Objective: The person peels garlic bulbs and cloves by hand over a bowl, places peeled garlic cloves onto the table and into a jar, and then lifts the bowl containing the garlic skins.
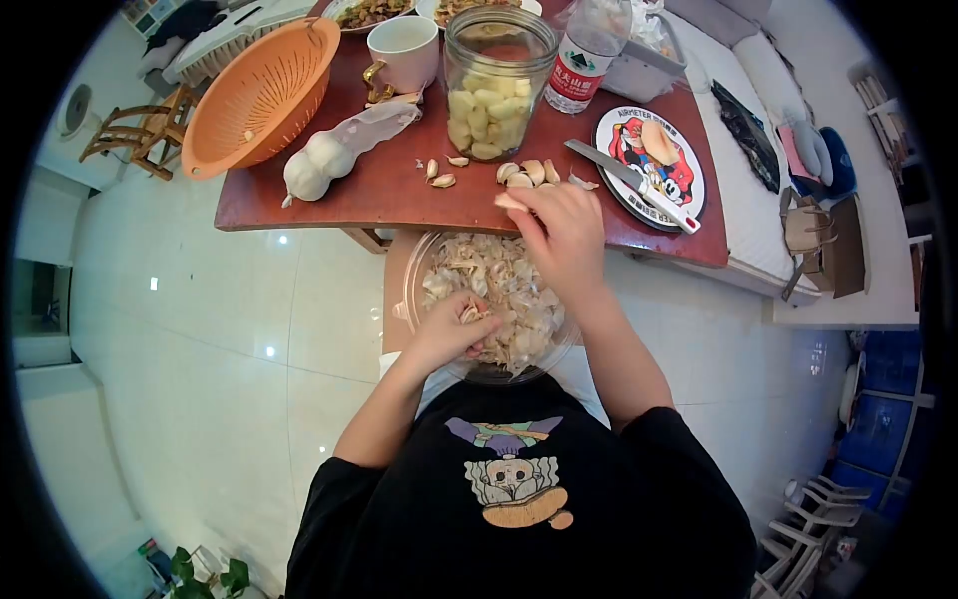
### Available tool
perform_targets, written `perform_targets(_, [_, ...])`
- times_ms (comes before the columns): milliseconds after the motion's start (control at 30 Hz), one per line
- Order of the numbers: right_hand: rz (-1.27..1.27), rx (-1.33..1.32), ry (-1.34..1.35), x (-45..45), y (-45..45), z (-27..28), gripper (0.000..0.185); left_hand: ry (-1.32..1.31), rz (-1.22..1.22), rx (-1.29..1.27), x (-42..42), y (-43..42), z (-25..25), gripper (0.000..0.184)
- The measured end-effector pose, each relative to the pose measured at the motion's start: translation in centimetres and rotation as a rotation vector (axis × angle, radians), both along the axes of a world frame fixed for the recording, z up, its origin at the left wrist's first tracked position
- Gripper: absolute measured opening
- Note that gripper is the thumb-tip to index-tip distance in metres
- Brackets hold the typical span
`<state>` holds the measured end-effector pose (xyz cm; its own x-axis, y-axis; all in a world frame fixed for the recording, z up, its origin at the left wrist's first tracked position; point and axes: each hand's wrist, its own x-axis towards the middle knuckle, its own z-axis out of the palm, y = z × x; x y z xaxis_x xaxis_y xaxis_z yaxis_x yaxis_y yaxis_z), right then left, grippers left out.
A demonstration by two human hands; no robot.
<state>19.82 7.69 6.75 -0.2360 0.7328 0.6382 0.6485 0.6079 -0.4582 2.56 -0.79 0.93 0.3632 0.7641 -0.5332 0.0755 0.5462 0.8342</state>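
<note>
Right hand (569,238) nearer loose garlic cloves (533,173), fingers (540,201) pinching single clove (509,202) crosswise, just beside; left hand (449,331) grips garlic piece (472,314)!

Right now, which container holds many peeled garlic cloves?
The glass jar between the mug and bottle: pale cloves show through its lower part, whereas the bowl holds papery skins and the colander shows one small piece.

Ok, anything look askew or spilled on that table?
No liquid spill shows. The knife looks awkward: it lies across the cartoon-print plate, blade jutting past the rim toward the garlic cloves. The orange colander also seems to overhang the table's left edge.
</note>
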Motion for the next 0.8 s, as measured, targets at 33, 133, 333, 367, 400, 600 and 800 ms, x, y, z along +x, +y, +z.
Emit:
perform_targets(33, [-0.033, 0.094, -0.107, -0.2, 0.6, 0.1, 0.015, -0.072, 0.035, -0.003, -0.1, 0.0, -0.6, 0.016])
perform_targets(133, [-0.096, 0.243, -0.239, -0.8, 2.3, -0.9, 0.017, -0.218, 0.127, -0.006, -0.4, 0.3, -1.9, 0.015])
perform_targets(333, [-0.045, 0.209, -0.309, -1.3, 1.3, -0.9, 0.024, -0.285, 0.156, 0.247, -0.7, -0.1, -3.1, 0.017])
perform_targets(367, [-0.037, 0.197, -0.3, -1.2, 1.1, -0.9, 0.026, -0.264, 0.172, 0.271, -0.6, -0.1, -3.1, 0.017])
perform_targets(400, [-0.029, 0.184, -0.291, -1.1, 0.9, -1.0, 0.027, -0.244, 0.187, 0.293, -0.4, 0.0, -2.6, 0.016])
perform_targets(600, [-0.021, 0.18, -0.237, -0.6, -0.5, -0.4, 0.026, -0.768, 0.401, -0.234, -0.4, 0.5, 0.2, 0.017])
perform_targets(800, [0.385, -0.051, -0.232, -0.9, -5.7, -0.9, 0.033, -0.705, 0.517, -0.159, 0.2, -0.2, 0.5, 0.021])
